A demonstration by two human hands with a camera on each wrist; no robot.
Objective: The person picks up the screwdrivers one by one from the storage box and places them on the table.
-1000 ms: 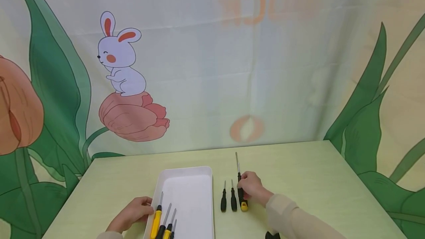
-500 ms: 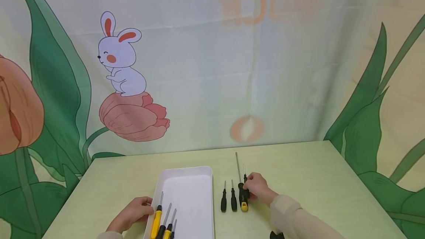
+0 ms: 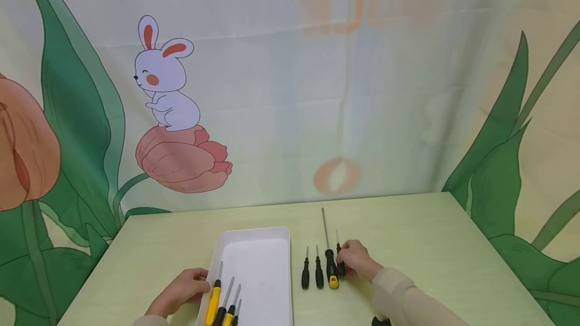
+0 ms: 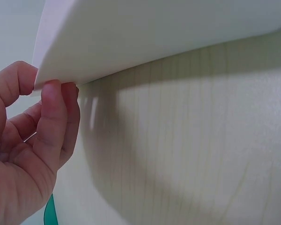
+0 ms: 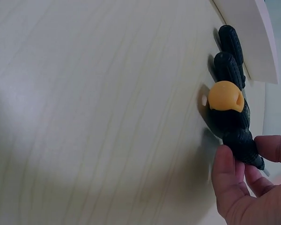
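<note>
My right hand pinches a short black screwdriver between thumb and fingers. Its thin tip points to the back of the table. Just left of it lies a longer screwdriver, whose black handle ends in a yellow cap. Two small black screwdrivers, one on the left and one on the right, lie farther left, roughly parallel. My left hand grips the left rim of a white tray; the left wrist view shows the thumb and fingertips on its edge.
Several screwdrivers with yellow or black handles, among them a yellow one, lean along the tray's left side. The light wooden table ends at a printed curtain. A black object shows under the right sleeve.
My right hand has shifted right and slightly nearer with the short black screwdriver, from over the long one to a spot beside it. My left hand and the tray stay where they were.
</note>
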